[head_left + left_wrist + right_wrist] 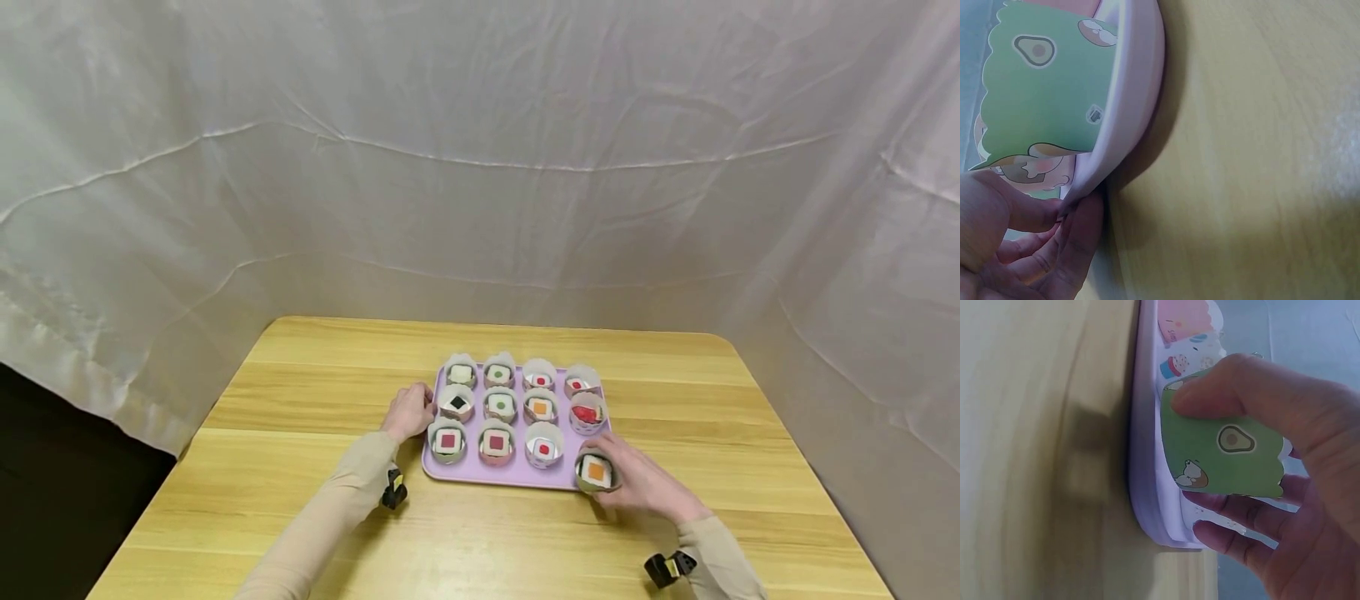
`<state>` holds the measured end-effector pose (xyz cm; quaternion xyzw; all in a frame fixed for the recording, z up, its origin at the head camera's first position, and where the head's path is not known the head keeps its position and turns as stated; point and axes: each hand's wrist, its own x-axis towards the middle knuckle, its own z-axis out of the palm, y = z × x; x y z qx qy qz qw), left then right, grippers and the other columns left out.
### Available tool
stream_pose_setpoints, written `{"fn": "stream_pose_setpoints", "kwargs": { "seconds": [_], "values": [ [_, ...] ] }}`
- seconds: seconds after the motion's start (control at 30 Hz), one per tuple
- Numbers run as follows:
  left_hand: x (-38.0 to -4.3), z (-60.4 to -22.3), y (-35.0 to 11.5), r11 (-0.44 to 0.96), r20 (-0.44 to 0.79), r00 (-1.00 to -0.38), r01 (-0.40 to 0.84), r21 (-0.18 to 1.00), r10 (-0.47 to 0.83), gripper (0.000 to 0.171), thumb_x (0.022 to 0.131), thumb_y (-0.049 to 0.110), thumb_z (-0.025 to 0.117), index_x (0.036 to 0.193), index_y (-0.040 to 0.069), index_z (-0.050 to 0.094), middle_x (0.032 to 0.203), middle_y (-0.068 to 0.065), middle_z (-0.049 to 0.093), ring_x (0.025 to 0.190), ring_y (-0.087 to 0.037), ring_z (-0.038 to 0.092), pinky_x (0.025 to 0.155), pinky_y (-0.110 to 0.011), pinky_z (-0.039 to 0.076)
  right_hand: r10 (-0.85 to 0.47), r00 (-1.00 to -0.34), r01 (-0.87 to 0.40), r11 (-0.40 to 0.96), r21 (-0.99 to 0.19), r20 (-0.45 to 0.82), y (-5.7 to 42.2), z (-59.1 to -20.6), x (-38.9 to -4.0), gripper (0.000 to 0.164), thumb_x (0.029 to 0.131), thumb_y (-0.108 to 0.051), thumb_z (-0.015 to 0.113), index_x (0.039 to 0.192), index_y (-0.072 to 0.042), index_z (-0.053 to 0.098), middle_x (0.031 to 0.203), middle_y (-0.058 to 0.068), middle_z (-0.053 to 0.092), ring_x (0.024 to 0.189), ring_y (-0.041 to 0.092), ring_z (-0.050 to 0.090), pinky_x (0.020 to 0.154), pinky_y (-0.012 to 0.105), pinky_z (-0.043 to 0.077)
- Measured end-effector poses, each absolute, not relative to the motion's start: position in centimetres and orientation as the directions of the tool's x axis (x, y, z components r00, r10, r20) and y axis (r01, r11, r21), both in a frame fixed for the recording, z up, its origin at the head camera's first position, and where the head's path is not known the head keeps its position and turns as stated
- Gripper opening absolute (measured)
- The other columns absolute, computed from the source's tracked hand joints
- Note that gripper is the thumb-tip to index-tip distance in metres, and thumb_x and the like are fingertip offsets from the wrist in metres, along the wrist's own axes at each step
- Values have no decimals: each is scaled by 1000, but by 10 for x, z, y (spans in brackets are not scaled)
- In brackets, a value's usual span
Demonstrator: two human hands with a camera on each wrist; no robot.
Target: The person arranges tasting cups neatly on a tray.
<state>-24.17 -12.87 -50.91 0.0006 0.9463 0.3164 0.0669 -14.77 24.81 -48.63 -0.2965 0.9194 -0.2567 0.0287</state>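
Note:
A lilac tray (517,475) lies on the table, filled with rows of paper baking cups, each with a toy sushi roll or similar piece inside. My left hand (410,411) is at the tray's left side; in the left wrist view, thumb and fingers pinch its rim (1132,87). Beside them stands a green avocado-print cup (1054,100). At the front right corner, my right hand (637,479) grips another green avocado-print cup (1210,447), thumb on one side and fingers on the other. Inside it sits a white sushi roll (596,472) with an orange square centre.
Among the other pieces are a roll with a black centre (458,403) and a red piece (585,413). Beneath everything is a wooden table (315,375), with a pale curtain (480,208) hanging behind it and at both sides.

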Motion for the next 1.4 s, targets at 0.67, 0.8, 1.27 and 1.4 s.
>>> {"fn": "stream_pose_setpoints", "kwargs": {
  "seconds": [0.67, 0.8, 1.27, 1.4],
  "values": [
    [-241, -509, -129, 821, -80, -995, 6, 571, 63, 9, 90, 7, 64, 98, 2, 65, 94, -17, 70, 85, -28, 64, 80, -42, 53, -468, -882, -431, 756, -494, 54, 247, -490, -156, 68, 75, -11, 85, 135, -3, 55, 143, 32, 51, 125, 50, 56, 101, 69, 45],
    [-241, -508, -129, 820, -74, -995, 11, 572, 65, 11, 90, 7, 63, 99, 1, 65, 95, -17, 71, 85, -29, 64, 80, -42, 54, -445, -894, -411, 776, -478, 46, 247, -492, -156, 71, 75, -12, 84, 139, -5, 53, 146, 32, 48, 124, 49, 57, 100, 67, 47],
    [-241, -507, -129, 821, -87, -994, 4, 571, 66, 12, 91, 7, 63, 101, 1, 65, 96, -17, 71, 85, -28, 64, 80, -42, 54, -421, -903, -412, 797, -441, 82, 245, -491, -155, 71, 76, -12, 83, 140, -8, 54, 142, 30, 52, 119, 49, 59, 97, 67, 49],
    [-241, -508, -129, 821, -84, -994, 5, 571, 64, 12, 90, 7, 63, 101, 1, 65, 96, -17, 70, 86, -28, 64, 81, -42, 54, -421, -902, -420, 798, -432, 98, 245, -492, -155, 70, 76, -11, 83, 140, -8, 55, 140, 30, 53, 118, 49, 60, 96, 66, 50]
  ]
}}
